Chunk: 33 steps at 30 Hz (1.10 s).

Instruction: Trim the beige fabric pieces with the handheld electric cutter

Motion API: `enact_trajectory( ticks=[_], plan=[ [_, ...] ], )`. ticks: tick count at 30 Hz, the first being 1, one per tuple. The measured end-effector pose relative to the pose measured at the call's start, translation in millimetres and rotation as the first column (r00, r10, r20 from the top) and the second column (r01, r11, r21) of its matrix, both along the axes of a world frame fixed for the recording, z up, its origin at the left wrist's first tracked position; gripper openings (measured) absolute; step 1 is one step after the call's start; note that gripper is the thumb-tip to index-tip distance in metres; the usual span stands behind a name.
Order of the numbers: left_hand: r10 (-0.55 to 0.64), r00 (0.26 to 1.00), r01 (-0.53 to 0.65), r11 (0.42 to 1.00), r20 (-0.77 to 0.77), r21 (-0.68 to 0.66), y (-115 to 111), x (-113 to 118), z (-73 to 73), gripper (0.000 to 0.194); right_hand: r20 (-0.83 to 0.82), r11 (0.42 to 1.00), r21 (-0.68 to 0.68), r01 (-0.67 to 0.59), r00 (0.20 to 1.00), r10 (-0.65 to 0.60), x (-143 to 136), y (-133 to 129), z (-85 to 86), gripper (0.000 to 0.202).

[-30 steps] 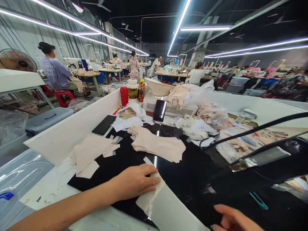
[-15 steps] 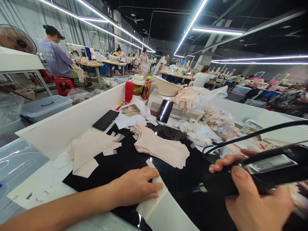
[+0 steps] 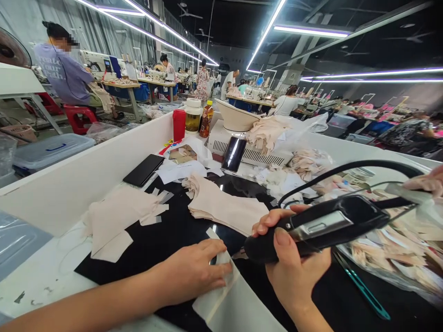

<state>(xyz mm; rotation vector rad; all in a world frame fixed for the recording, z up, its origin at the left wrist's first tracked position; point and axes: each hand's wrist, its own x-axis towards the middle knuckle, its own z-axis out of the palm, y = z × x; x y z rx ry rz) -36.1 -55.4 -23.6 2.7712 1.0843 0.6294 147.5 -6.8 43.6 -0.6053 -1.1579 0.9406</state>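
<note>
My left hand [image 3: 202, 272] lies on a pale fabric piece [image 3: 228, 295] with a cream strip across it, fingers stretched out and pressing down. In my right hand [image 3: 294, 263] is a black corded hand tool [image 3: 332, 226] with a silver plate on its side. The fingers wrap round its body, and its rounded end is just above the black work surface [image 3: 162, 258], right of my left hand. Beyond them lies a stack of beige fabric pieces [image 3: 224, 203]. To the left is another beige fabric pile [image 3: 121, 216] with small translucent tabs.
Teal tweezers [image 3: 363, 286] lie near a plastic bag of fabric scraps [image 3: 391, 253]. Another person's hand [image 3: 425, 182] shows at the right edge by the cable [image 3: 321, 173]. A phone [image 3: 143, 169], a red container [image 3: 179, 125] and a scale [image 3: 256, 150] stand behind.
My right hand has brought the black tool leftward, closer to my left hand. The tweezers and another person's hand have come into view. My left hand keeps its place on the fabric.
</note>
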Motion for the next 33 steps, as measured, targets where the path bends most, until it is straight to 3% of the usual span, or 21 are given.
enact_trajectory(
  ticks=[18,33],
  plan=[
    [-0.007,1.0,0.007,1.0,-0.006,0.019,-1.3,-1.3,4.6,0.027,0.007,1.0,0.012,-0.009,1.0,0.009,-3.1,-2.0,-4.3,0.035],
    [0.002,1.0,0.0,0.999,0.029,-0.051,0.5,-9.5,3.4,0.027,0.002,0.994,-0.033,0.103,0.995,-0.103,9.7,1.9,6.1,0.042]
  ],
)
